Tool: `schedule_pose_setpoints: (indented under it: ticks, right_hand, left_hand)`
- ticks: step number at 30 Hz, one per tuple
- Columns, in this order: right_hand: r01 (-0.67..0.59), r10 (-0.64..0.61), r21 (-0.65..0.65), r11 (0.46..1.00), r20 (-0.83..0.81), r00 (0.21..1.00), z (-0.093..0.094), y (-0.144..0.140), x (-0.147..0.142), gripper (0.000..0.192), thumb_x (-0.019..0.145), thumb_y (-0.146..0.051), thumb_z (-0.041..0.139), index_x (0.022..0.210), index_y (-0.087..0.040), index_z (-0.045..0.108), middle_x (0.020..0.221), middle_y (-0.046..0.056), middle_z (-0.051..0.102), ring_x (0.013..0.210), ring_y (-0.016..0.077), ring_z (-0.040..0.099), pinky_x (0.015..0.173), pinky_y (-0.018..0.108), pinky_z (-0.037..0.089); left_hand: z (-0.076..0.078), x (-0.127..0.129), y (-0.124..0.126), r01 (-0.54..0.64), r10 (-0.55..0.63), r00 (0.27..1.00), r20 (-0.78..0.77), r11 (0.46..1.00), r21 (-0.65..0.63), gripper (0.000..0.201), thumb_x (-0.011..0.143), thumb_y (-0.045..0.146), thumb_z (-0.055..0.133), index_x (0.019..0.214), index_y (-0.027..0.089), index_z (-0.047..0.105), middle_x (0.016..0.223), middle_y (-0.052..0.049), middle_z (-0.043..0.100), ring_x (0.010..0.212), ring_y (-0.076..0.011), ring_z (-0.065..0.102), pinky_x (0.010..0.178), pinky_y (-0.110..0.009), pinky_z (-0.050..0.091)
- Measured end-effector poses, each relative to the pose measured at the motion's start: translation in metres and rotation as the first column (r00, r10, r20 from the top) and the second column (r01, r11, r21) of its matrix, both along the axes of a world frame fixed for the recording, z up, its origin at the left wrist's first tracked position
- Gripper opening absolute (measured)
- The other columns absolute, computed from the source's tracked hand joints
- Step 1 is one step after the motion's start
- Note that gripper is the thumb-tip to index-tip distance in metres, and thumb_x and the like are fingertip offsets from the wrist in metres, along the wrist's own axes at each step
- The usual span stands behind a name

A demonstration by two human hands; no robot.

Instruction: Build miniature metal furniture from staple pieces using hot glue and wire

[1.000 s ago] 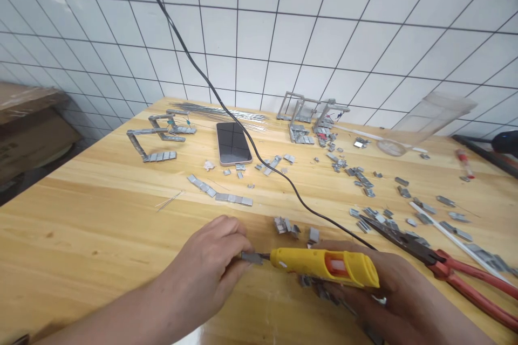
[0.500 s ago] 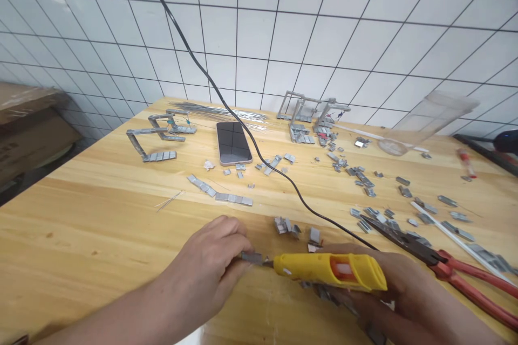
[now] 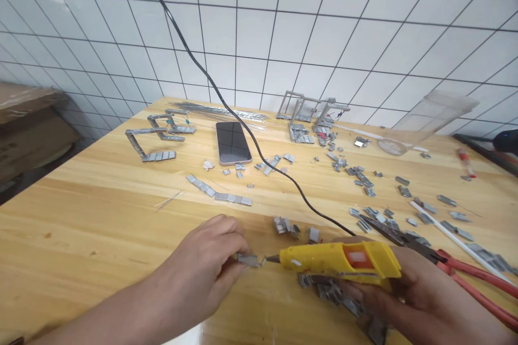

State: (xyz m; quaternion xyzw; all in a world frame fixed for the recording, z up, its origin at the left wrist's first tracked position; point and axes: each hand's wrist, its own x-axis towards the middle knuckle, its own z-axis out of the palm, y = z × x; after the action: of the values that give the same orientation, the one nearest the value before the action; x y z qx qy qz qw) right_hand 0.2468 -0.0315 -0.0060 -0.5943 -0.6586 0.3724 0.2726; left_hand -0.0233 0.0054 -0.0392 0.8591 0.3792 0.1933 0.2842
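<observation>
The yellow glue gun point(image 3: 343, 263) has drawn back rightward, its nozzle now just clear of the small metal piece point(image 3: 247, 260). The left hand point(image 3: 206, 269) pinches that piece between its fingertips; the right hand point(image 3: 408, 291) is closed around the gun, above loose metal pieces point(image 3: 327, 290) on the worktop point(image 3: 101, 226).

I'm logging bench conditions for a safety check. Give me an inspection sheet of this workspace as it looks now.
Surface: light wooden bench top, bare at left.
Job's things: yellow glue gun; small grey metal piece.
Clutter: scattered grey metal clips, red-handled pliers, black phone, clear plastic cup.
Hands: left hand pinches the piece; right hand grips the gun.
Cables: black cord crosses the bench.
Surroundings: white tiled wall.
</observation>
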Motion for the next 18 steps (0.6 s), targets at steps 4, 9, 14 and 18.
schedule_pose_setpoints:
  ticks: [4,9,14,18]
  right_hand:
    - [-0.024,0.025,0.021,0.999,-0.050,0.998,-0.003,0.001,0.003,0.016,0.074,-0.030,0.066,0.088,-0.032,0.075,0.080,0.001,0.076,0.072,0.0254,0.073,0.065,0.029,0.060]
    - [0.047,-0.055,-0.072,0.996,-0.103,0.993,-0.004,0.007,0.004,0.022,0.078,-0.045,0.066,0.091,-0.029,0.075,0.094,0.004,0.078,0.083,0.0276,0.074,0.071,0.032,0.061]
    - [0.096,-0.096,-0.006,0.995,-0.005,0.995,0.000,0.013,0.012,0.036,0.068,-0.056,0.069,0.090,-0.030,0.078,0.084,0.003,0.079,0.077,0.0305,0.074,0.063,0.032,0.062]
    - [0.081,-0.082,-0.059,0.995,-0.022,0.996,0.002,0.012,0.013,0.038,0.070,-0.059,0.065,0.092,-0.031,0.077,0.082,0.001,0.079,0.068,0.0277,0.074,0.056,0.031,0.062]
  left_hand:
    - [0.010,-0.003,-0.001,0.019,-0.022,0.998,-0.053,0.998,-0.059,0.017,0.079,0.004,0.054,0.081,0.019,0.059,0.082,-0.001,0.055,0.081,-0.0169,0.053,0.071,-0.028,0.041]
    - [0.019,-0.008,0.002,0.051,-0.063,0.994,-0.084,0.989,-0.135,0.016,0.075,0.008,0.065,0.071,0.019,0.055,0.077,0.002,0.054,0.079,-0.0155,0.054,0.067,-0.024,0.040]
    - [0.013,-0.006,0.012,-0.017,0.025,0.999,0.047,0.986,-0.164,0.009,0.085,0.015,0.058,0.077,0.018,0.062,0.078,-0.001,0.056,0.072,-0.0139,0.055,0.064,-0.023,0.042]
    - [0.008,0.004,0.014,0.003,0.011,0.996,0.089,0.987,-0.159,0.010,0.082,0.012,0.059,0.076,0.016,0.066,0.077,-0.002,0.057,0.072,-0.0141,0.056,0.063,-0.023,0.043]
